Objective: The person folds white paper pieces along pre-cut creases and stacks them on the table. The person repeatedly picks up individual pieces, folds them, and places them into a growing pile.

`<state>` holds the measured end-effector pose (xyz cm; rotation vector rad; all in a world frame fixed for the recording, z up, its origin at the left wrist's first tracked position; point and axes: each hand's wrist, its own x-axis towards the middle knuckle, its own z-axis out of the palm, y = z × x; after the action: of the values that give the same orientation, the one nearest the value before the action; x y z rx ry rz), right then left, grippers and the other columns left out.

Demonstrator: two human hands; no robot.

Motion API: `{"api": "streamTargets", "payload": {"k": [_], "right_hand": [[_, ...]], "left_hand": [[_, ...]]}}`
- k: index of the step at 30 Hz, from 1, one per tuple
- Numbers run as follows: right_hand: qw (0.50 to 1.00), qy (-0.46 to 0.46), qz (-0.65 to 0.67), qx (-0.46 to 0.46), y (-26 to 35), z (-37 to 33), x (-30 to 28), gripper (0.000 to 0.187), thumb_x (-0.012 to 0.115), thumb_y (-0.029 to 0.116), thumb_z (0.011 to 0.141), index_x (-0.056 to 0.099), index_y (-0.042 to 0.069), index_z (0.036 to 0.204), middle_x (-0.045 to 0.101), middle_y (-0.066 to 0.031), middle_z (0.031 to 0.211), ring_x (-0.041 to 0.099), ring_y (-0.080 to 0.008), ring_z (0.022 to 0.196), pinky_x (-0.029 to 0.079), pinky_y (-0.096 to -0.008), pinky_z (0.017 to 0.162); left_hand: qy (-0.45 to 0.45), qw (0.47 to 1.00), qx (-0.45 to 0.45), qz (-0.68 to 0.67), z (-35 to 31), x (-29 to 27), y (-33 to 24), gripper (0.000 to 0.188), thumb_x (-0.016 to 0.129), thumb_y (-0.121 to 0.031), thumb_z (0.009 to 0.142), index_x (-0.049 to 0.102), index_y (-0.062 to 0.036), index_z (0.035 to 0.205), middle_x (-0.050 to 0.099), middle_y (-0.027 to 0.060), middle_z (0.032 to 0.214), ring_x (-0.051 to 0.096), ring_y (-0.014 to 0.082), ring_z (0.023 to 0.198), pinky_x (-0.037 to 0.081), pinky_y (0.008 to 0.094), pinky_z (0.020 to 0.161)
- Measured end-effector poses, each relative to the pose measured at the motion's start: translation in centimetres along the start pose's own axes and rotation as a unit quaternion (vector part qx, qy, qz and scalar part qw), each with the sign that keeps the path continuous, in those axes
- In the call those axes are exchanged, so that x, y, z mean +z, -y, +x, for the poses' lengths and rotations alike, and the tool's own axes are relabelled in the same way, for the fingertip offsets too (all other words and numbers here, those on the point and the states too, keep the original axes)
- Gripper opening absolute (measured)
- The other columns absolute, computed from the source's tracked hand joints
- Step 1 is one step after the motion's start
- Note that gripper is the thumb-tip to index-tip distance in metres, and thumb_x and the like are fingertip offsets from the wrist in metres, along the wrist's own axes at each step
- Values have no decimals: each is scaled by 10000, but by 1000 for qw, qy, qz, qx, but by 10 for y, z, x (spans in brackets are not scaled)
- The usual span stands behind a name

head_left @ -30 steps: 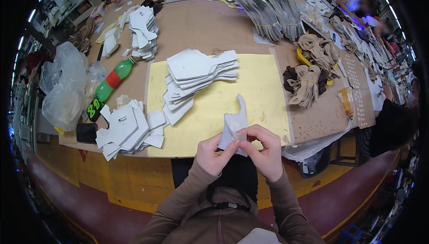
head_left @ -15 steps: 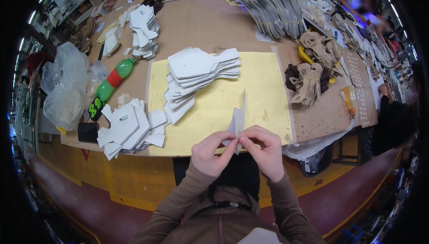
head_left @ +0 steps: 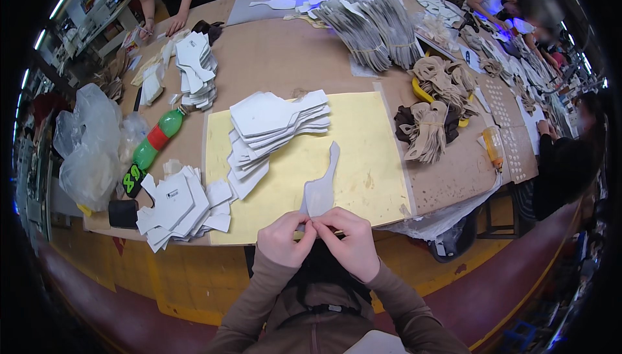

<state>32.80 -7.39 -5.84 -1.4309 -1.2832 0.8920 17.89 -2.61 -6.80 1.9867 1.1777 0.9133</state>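
Observation:
A light grey flat cut piece, with a broad body and a narrow curved tail pointing away from me, is pinched at its near edge by both hands. My left hand closes thumb and fingers on the left of that edge. Beside it, almost touching, my right hand pinches the same edge from the right. The fingertips hide the near end. Under the piece lies a yellow sheet taped to the table. Just beyond my hands, a fanned stack of white cut pieces rests on the sheet.
More white pieces lie at left by a green bottle and a plastic bag. Bundled grey strips stand at the back. Beige bundles and an amber bottle are at right. Co-workers' hands work across the table.
The grey piece has turned from nearly edge-on to showing its broad face, tilted away from me. Both hands keep their pinch. The whole view has shifted a little.

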Motion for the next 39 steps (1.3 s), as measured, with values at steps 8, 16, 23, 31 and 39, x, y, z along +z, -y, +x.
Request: {"api": "streamTargets", "payload": {"k": [8, 16, 23, 31, 39], "right_hand": [[999, 25, 45, 14, -7, 0, -1, 107, 648, -1, 919, 710, -55, 987, 695, -105, 884, 660, -146, 758, 518, -258, 700], [969, 8, 217, 122, -11, 0, -9, 116, 634, -5, 943, 712, -82, 980, 669, -82, 875, 618, -111, 747, 496, -232, 693], [981, 23, 168, 93, -9, 0, -7, 121, 637, -5, 939, 711, -86, 988, 673, -82, 887, 619, -111, 765, 498, -234, 704], [1000, 4, 29, 8, -5, 0, 1, 108, 668, 3, 908, 716, -50, 989, 694, -114, 857, 656, -150, 725, 515, -262, 654], [1000, -7, -1, 15, -17, -2, 10, 104, 661, 6, 909, 723, -34, 982, 699, -114, 820, 654, -152, 668, 519, -262, 637]], "left_hand": [[-19, 999, -13, -34, -2, 1, 5, 118, 728, -50, 799, 634, 0, 849, 666, 112, 789, 684, 226, 667, 537, 329, 606], [17, 949, -135, -283, -5, 1, 15, 116, 721, -42, 866, 671, 36, 935, 688, 67, 819, 669, 115, 698, 539, 253, 650], [42, 967, -122, -220, -2, -2, 11, 118, 720, -25, 877, 693, 58, 957, 715, 85, 861, 675, 106, 742, 553, 244, 692], [-8, 994, -70, -88, -4, -3, 2, 115, 723, -31, 833, 694, 48, 911, 720, 121, 823, 689, 139, 695, 555, 270, 669], [-8, 977, -167, -132, -12, 2, 10, 100, 714, -28, 824, 657, 46, 859, 684, 52, 762, 636, 65, 668, 523, 232, 616]]}}
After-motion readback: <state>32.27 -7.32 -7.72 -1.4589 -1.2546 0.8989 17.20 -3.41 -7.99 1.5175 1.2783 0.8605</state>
